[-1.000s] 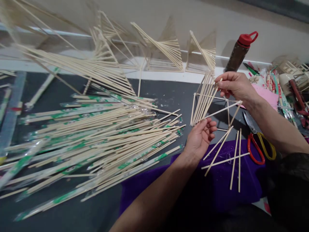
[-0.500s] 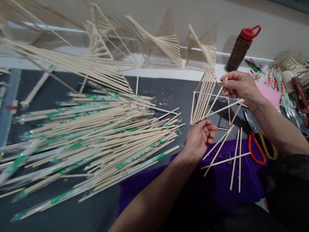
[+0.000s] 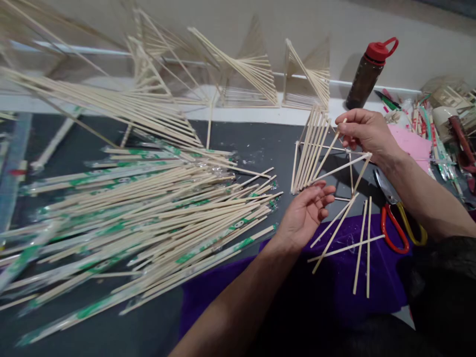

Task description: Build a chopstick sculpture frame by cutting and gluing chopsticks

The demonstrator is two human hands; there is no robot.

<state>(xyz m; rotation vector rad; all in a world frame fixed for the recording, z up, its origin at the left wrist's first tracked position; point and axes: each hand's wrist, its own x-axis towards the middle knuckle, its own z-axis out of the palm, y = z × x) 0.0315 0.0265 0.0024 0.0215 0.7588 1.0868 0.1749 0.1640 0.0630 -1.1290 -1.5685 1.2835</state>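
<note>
My right hand (image 3: 366, 133) pinches the upper end of a slim wooden chopstick (image 3: 329, 151) between thumb and fingers. The chopstick slants down to the lower edge of a small frame (image 3: 310, 148) built of chopsticks, with several set side by side in a fan. My left hand (image 3: 308, 210) is palm up just below that edge, fingers loosely curled and apart; its fingertips are near the frame, and contact cannot be made out. Loose chopsticks (image 3: 359, 245) lie crossed on a purple cloth (image 3: 386, 277) in front of the frame.
A large heap of chopsticks (image 3: 178, 198), many in green-marked wrappers, covers the left. Finished twisted stick frames (image 3: 253, 69) line the wall. Red-and-yellow-handled scissors (image 3: 396, 228) lie at the right, below a pink sheet (image 3: 411, 144). A red-capped bottle (image 3: 364, 79) stands behind.
My left hand's fingers have opened slightly. The right hand still pinches the chopstick in nearly the same spot, and the view has shifted a little.
</note>
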